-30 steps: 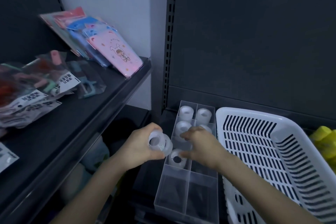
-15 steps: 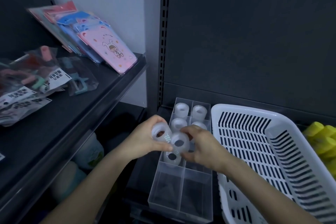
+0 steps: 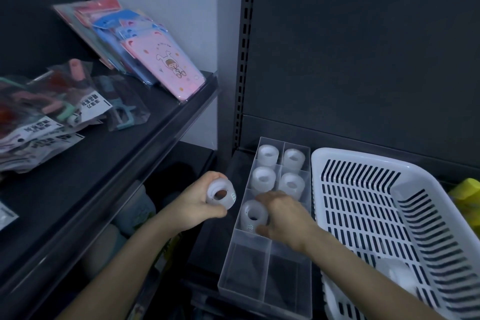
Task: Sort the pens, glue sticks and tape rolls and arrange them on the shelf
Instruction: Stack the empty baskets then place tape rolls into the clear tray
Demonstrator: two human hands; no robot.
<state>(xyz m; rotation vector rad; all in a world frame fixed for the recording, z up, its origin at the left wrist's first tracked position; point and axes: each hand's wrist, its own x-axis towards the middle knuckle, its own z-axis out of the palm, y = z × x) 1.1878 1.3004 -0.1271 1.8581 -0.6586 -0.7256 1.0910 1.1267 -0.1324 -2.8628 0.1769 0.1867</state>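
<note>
We see the left hand (image 3: 197, 202) curled round a short stack of clear tape rolls (image 3: 222, 195), held in the air at 9 o'clock of the clear divider box (image 3: 249, 265). The right hand (image 3: 283, 215) pinches one tape roll (image 3: 253, 215) between thumb and fingers; it stands in the left compartment of the box's third row from the back. Four more rolls (image 3: 267, 154) fill the rows at 12 o'clock of it, one per compartment. A white slotted basket (image 3: 363, 215) sits just beside the box at 3 o'clock, on the dark shelf (image 3: 235, 163).

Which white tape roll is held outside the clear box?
The roll in the left hand, left of the box; five others sit inside its compartments.
</note>
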